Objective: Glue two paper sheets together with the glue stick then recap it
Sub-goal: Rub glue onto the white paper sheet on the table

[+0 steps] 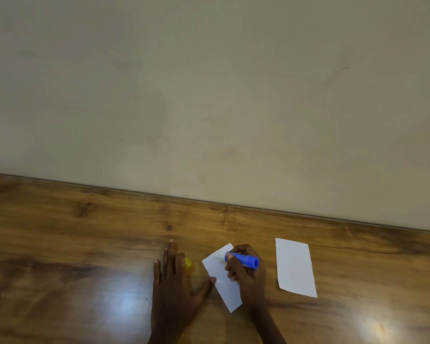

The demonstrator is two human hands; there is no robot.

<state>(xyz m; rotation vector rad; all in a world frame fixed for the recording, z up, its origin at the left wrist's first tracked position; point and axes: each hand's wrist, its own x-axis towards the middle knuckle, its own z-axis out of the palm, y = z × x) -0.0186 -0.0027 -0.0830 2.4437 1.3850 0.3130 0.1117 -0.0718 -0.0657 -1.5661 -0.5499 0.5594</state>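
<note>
Two white paper sheets lie on a wooden table (85, 244). The nearer sheet (221, 279) lies tilted at the centre. My right hand (248, 274) is shut on the blue glue stick (243, 259), whose tip touches the upper part of this sheet. My left hand (176, 281) rests flat and open on the table, its thumb tip on the sheet's left edge. The yellow cap (188, 263) lies on the table just right of my left fingers, partly hidden by them. The second sheet (296, 266) lies apart to the right.
A plain beige wall (209, 95) rises behind the table's far edge. Bright light glare shows on the tabletop at lower left and lower right.
</note>
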